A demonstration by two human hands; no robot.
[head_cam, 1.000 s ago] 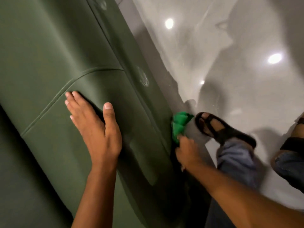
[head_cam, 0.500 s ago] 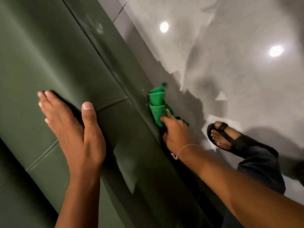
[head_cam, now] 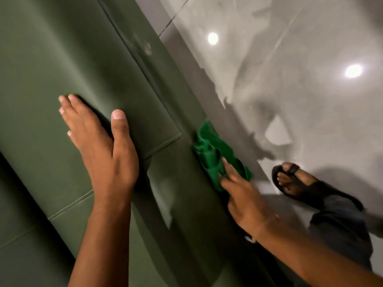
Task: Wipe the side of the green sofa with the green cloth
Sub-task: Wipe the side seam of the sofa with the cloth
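Against the green sofa point(head_cam: 83, 59) side, the right hand point(head_cam: 246, 201) presses the green cloth point(head_cam: 211, 154) bunched beyond its fingertips.

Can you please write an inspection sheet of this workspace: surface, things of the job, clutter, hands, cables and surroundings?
Surface: green sofa, smooth upholstery with stitched seams; a faint mark on the side panel near the top.
Job's things: green cloth, crumpled, pressed against the sofa's side.
Clutter: nothing seen.
Hands: left hand flat and open on the sofa; right hand pressing the cloth to the side, with a thin band at the wrist.
Cables: nothing seen.
Surroundings: glossy grey tiled floor reflecting ceiling lights; a foot in a black sandal beside the sofa.
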